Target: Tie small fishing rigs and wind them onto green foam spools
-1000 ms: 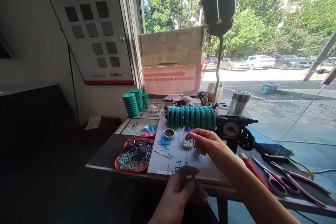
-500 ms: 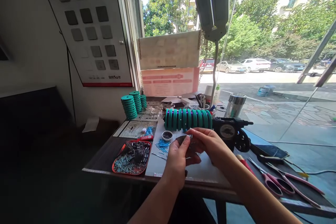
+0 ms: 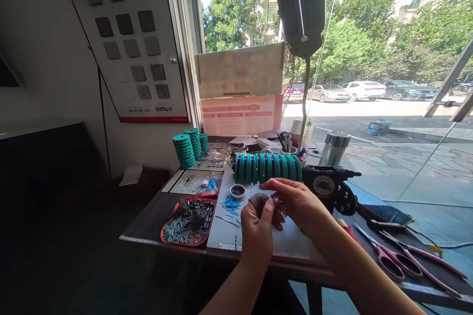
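My left hand (image 3: 256, 229) is closed above the white board (image 3: 221, 236), thumb pressed toward curled fingers, with a dark cover on one finger. Close against it is my right hand (image 3: 295, 202), its thumb and fingers bent together in a pinch. Whatever lies between the fingertips is too small or hidden to make out. Just behind the hands, a row of green spools (image 3: 268, 168) is mounted on a black winding device (image 3: 325, 184). Left of the hands are a small white cup of dark beads (image 3: 237, 191), thin blue pieces (image 3: 231, 205) and a thin metal tool (image 3: 227, 220).
A red-rimmed tray (image 3: 213, 211) holds small tubes and dark cylinders. Green spools stand stacked (image 3: 184, 151) at the back left, near a red tube (image 3: 207, 194). On the right lie scissors (image 3: 391, 263), pliers (image 3: 436, 268) and a phone (image 3: 388, 212). A metal flask (image 3: 334, 147) stands behind.
My left hand has shifted right and its thumb has tucked in against the right hand's fingers. The right hand stays nearly in place. The whole view has drifted slightly.
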